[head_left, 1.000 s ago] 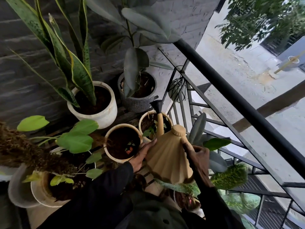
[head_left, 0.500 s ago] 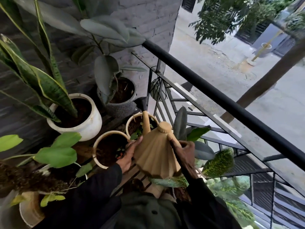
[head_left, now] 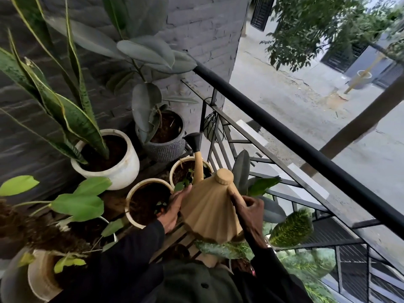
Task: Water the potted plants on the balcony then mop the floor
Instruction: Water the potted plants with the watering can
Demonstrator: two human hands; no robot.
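A tan ribbed watering can is held over the plant stand, its black spout head pointing toward the grey ribbed pot with a rubber plant. My right hand grips the can's handle on its right side. Flat against the can's left side rests my left hand, steadying it. Under the spout stand two small cream pots with dark soil. A white pot holds a snake plant.
A black metal railing runs diagonally on the right, the street far below it. A grey brick wall backs the plants. More leafy pots crowd the lower left, and spotted foliage hangs by the railing.
The view has swung right and down slightly. The can stays in both hands, its spout now reaching a little further toward the grey pot.
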